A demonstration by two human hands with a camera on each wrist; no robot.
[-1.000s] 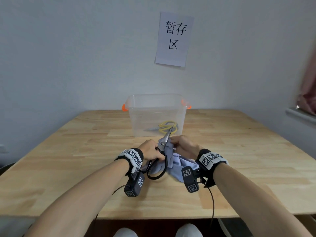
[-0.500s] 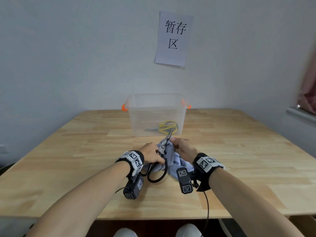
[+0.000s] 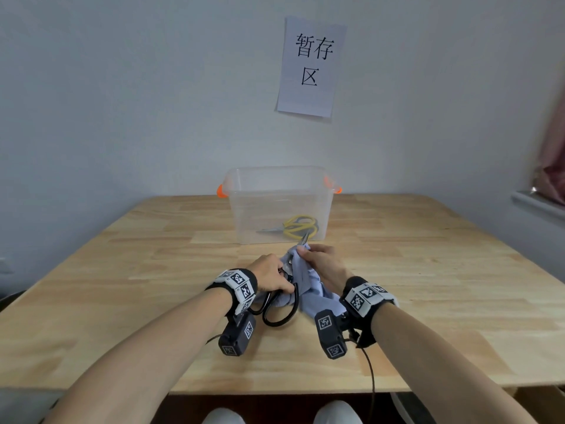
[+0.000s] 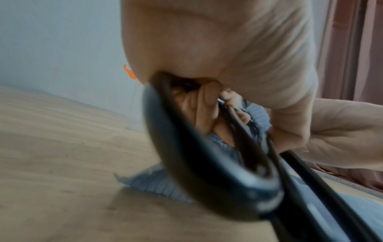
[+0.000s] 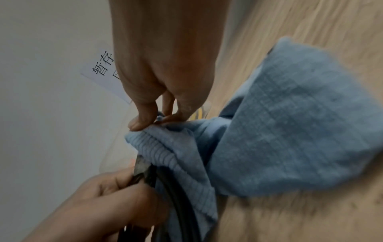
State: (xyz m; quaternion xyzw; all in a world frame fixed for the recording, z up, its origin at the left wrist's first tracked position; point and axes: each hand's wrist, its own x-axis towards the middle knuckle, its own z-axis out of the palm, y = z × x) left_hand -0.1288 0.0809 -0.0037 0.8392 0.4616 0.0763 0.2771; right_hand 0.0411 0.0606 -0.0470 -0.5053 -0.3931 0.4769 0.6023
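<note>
Can't see most of the blades on the black-handled scissors: buried in the blue cloth, with only the tip poking out on the far side in the head view. Too blurred in both wrist views to tell whether the blades are open or closed. Hard to make out most of the left-hand fingers behind the big handle loop in the left wrist view. Cut off at the near frame edge in the head view: both forearms.

Grips the scissors just below the pivot with the left hand, fingers curled tight round the top of the handles, with the loops toward the near side, low over the table; can't tell if touching it. Pinches a fold of the cloth with the right hand, thumb and fingertips pressed together over the blades. Lets the rest of the cloth trail down to the near right onto the wood. Holds scissors and cloth together between the 2 hands, at table centre.

Just beyond, on the far side: 1 clear bin with orange handles, holding 1 pair of yellow-handled scissors on its bottom. Above it on the wall: 1 paper sign with 3 printed characters.
</note>
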